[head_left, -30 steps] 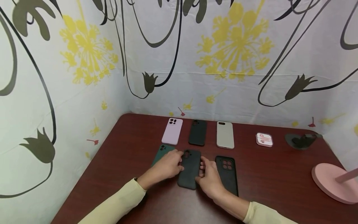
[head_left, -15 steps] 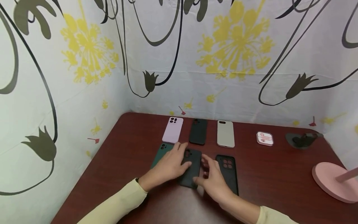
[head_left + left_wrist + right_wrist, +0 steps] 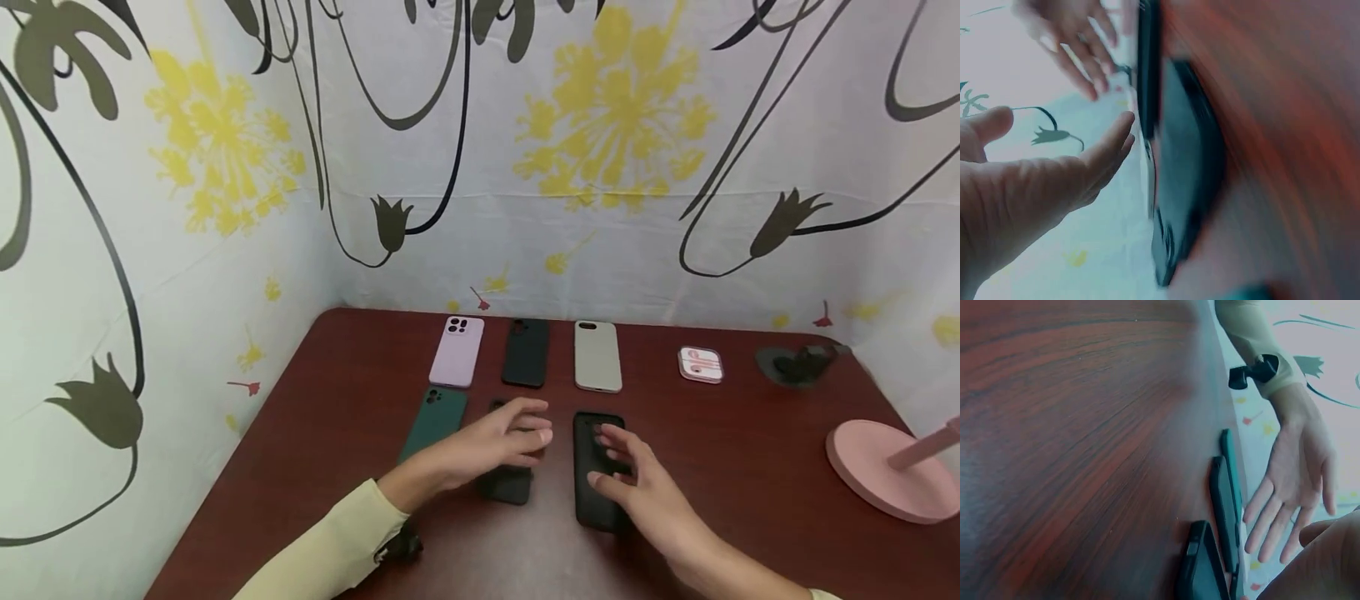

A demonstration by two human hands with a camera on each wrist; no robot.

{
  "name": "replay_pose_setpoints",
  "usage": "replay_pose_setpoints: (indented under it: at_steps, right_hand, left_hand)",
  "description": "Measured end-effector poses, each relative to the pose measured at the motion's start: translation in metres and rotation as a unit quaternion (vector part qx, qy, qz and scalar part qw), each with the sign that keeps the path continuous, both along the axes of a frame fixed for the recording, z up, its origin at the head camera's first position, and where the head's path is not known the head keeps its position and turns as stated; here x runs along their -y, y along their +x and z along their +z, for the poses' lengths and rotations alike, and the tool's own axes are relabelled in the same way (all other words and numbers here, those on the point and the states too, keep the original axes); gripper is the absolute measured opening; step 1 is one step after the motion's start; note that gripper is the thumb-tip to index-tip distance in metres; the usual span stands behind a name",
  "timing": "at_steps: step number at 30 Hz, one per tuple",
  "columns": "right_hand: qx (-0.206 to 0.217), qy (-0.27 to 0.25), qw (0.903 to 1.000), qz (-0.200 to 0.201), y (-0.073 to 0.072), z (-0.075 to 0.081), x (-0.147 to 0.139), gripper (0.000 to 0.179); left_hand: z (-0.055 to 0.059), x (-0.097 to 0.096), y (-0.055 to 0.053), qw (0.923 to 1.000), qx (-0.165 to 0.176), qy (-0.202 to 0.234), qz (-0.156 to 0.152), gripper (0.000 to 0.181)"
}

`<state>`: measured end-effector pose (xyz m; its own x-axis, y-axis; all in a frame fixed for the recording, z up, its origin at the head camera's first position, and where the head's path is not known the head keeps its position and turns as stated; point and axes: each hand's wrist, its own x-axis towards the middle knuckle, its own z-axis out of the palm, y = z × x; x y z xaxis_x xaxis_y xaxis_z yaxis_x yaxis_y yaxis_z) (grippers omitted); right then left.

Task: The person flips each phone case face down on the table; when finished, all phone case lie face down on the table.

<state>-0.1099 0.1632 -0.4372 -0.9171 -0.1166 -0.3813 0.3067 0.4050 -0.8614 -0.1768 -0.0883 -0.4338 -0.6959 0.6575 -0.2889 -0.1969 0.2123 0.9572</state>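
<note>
My left hand (image 3: 487,446) hovers over a black phone case (image 3: 508,486) in the front row and covers its middle. Its fingers are loosely extended and hold nothing. My right hand (image 3: 652,492) is over the right edge of another black phone case (image 3: 596,500), thumb and fingers spread apart. In the left wrist view, the right hand (image 3: 1075,40) shows relaxed fingers with nothing between them. Seen from the right wrist, the left hand (image 3: 1297,469) has straight fingers beside the black case (image 3: 1200,569). A green phone case (image 3: 437,421) lies left of the left hand.
Behind lie a lilac phone case (image 3: 457,352), a dark phone case (image 3: 525,354) and a grey-white phone case (image 3: 597,358). Further right are a small white square box (image 3: 701,365), a dark stand-like object (image 3: 802,365) and a round pink base (image 3: 885,471). Patterned cloth (image 3: 427,150) borders the table (image 3: 735,467).
Both hands have come away from the middle black case. The right hand has shifted right to the other black case, which now lies straighter and slightly further left. The left hand has lifted and moved rightward.
</note>
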Motion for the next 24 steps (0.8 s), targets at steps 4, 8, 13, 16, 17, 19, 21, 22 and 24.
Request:
replay_pose_setpoints:
  at_steps: [4, 8, 13, 16, 17, 19, 21, 22, 24]
  right_hand:
    - [0.021, -0.007, 0.9996, -0.016, -0.002, -0.001, -0.016, 0.080]
    - [0.031, -0.013, 0.9988, -0.036, -0.001, -0.005, -0.028, 0.083]
    - [0.049, -0.030, 0.9964, -0.063, 0.003, -0.013, -0.033, 0.085]
    - [0.066, -0.040, 0.9949, -0.066, 0.005, -0.016, -0.032, 0.086]
    - [0.069, -0.043, 0.9945, -0.065, 0.005, -0.017, -0.031, 0.086]
    - [0.076, -0.048, 0.9940, -0.063, 0.006, -0.018, -0.030, 0.086]
    - [0.078, -0.055, 0.9933, -0.065, 0.007, -0.019, -0.028, 0.085]
    - [0.078, -0.057, 0.9931, -0.066, 0.007, -0.020, -0.027, 0.085]
    - [0.080, -0.061, 0.9926, -0.068, 0.007, -0.020, -0.024, 0.084]
  left_hand:
    - [0.002, -0.009, 0.001, 0.9896, 0.113, 0.089, 0.002, 0.061]
    - [0.001, -0.019, 0.003, 0.9780, 0.167, 0.126, 0.008, 0.067]
    - [-0.002, -0.030, 0.007, 0.9708, 0.196, 0.136, 0.029, 0.078]
    - [-0.004, -0.036, 0.010, 0.9732, 0.191, 0.121, 0.041, 0.076]
    - [-0.005, -0.038, 0.011, 0.9747, 0.187, 0.115, 0.045, 0.074]
    - [-0.006, -0.041, 0.012, 0.9770, 0.178, 0.104, 0.054, 0.070]
    - [-0.007, -0.044, 0.013, 0.9776, 0.173, 0.101, 0.063, 0.066]
    - [-0.007, -0.046, 0.014, 0.9770, 0.175, 0.103, 0.067, 0.066]
    - [-0.007, -0.048, 0.014, 0.9750, 0.178, 0.108, 0.077, 0.067]
